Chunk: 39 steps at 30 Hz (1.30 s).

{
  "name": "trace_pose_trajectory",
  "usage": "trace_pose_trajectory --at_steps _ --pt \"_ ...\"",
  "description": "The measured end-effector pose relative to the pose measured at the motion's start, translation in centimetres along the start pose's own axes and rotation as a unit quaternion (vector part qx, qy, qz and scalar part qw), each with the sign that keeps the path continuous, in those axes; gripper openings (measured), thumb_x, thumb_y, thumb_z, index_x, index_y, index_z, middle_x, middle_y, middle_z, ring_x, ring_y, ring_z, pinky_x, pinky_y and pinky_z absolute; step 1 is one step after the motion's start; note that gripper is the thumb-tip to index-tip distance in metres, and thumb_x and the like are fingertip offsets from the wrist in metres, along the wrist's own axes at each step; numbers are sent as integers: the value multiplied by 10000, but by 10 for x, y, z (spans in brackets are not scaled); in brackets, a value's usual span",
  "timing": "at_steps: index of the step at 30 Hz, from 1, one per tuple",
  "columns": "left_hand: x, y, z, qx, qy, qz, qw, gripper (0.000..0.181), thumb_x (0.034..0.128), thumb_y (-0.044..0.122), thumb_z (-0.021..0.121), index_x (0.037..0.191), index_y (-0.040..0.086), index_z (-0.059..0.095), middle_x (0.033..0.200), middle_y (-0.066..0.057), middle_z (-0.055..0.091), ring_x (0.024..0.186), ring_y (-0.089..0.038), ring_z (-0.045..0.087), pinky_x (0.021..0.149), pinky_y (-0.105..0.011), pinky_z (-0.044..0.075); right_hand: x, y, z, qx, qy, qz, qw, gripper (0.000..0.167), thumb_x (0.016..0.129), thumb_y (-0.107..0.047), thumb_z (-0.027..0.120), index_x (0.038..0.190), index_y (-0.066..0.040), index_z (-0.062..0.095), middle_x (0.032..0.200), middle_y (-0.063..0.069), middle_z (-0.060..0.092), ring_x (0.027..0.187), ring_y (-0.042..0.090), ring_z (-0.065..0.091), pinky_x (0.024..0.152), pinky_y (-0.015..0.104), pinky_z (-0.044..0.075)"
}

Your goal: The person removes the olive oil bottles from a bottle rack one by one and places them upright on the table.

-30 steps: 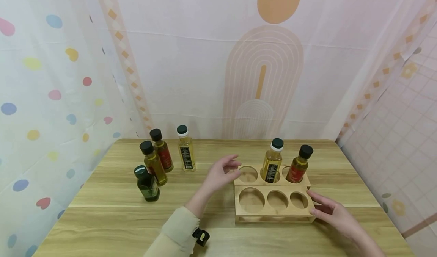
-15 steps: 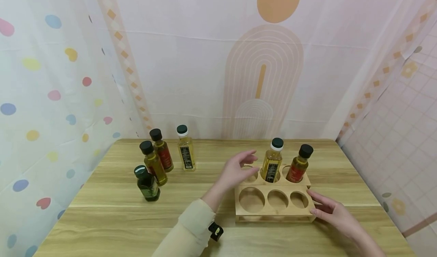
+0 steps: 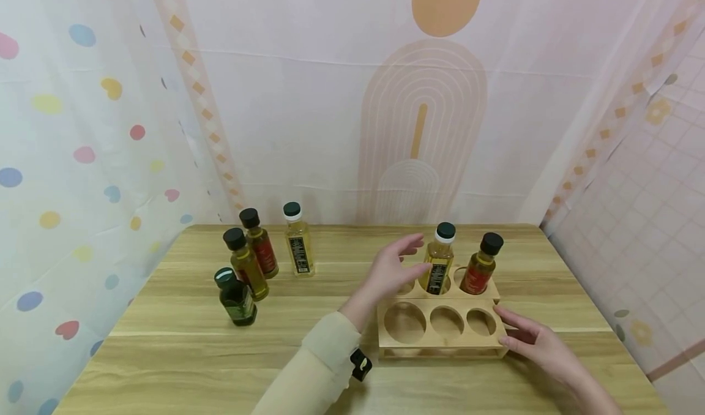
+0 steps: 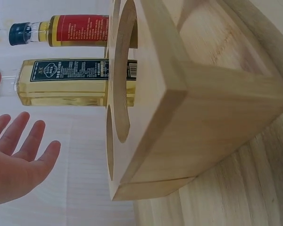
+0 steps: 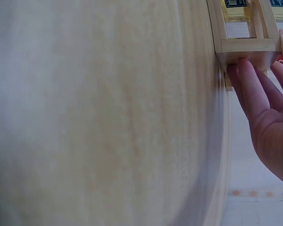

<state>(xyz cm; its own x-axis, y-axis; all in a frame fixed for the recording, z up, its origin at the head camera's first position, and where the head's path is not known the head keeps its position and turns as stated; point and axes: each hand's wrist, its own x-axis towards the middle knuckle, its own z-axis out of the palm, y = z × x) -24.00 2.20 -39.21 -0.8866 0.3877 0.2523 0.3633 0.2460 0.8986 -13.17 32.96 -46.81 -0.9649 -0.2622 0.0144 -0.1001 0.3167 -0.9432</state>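
Observation:
A two-tier wooden bottle rack (image 3: 459,343) with round holes stands on the table. In its back row are a square bottle of pale oil (image 3: 439,261) with a green cap and a round oil bottle (image 3: 478,273) with a red label. My left hand (image 3: 391,272) reaches over the back left hole, fingers spread and thumb apart, close to the square bottle. In the left wrist view, a gap shows between the left hand (image 4: 19,160) and that bottle (image 4: 66,82). My right hand (image 3: 542,351) holds the rack's right end, fingertips against its side (image 5: 250,82).
On the left of the wooden table (image 3: 182,354) stand a dark green bottle (image 3: 238,302), two round red-labelled bottles (image 3: 250,268) and another square pale-oil bottle (image 3: 300,246). A patterned curtain (image 3: 308,121) hangs behind the table.
My left hand has moved right, from the rack's left edge to beside the square bottle. The right hand stays at the rack's end, and the bottles stand where they were.

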Motion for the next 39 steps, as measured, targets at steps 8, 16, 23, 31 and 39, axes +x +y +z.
trace_pose_trajectory --at_steps 8,16,23,31,39 --pt "7 1 7 -103 75 -175 9998 619 863 178 787 1425 119 532 1373 -48 586 1249 -288 539 1047 -465 426 0 -2 0 60 -98 37 9999 606 972 -98 637 1463 109 348 1285 -375 429 1080 -72 544 855 216 525" --pt "17 5 11 -171 40 -108 9998 632 874 199 780 1443 131 514 1381 -40 582 1266 -242 529 1046 -445 432 0 -2 0 102 -70 1 9999 603 969 -88 638 1458 115 349 1283 -372 433 1081 -57 553 859 209 520" --pt "22 9 14 -399 33 -148 9991 613 884 185 769 1443 146 519 1391 -45 575 1280 -192 521 1059 -466 418 0 -3 1 128 -100 -43 9999 595 971 -81 632 1456 115 349 1299 -352 432 1083 -57 549 858 209 520" --pt "27 11 18 -601 176 -138 9979 569 878 134 771 1407 131 560 1354 -44 605 1253 -191 548 1043 -389 440 0 -6 1 47 -47 164 9998 618 969 -115 645 1472 90 351 1287 -348 419 1080 -59 547 865 214 517" --pt "31 12 21 -737 187 -198 9969 569 871 116 776 1401 133 569 1313 -54 632 1233 -223 568 1019 -394 466 0 -4 -1 71 -145 83 9998 609 979 -106 628 1472 102 336 1297 -356 413 1087 -65 541 866 210 515"
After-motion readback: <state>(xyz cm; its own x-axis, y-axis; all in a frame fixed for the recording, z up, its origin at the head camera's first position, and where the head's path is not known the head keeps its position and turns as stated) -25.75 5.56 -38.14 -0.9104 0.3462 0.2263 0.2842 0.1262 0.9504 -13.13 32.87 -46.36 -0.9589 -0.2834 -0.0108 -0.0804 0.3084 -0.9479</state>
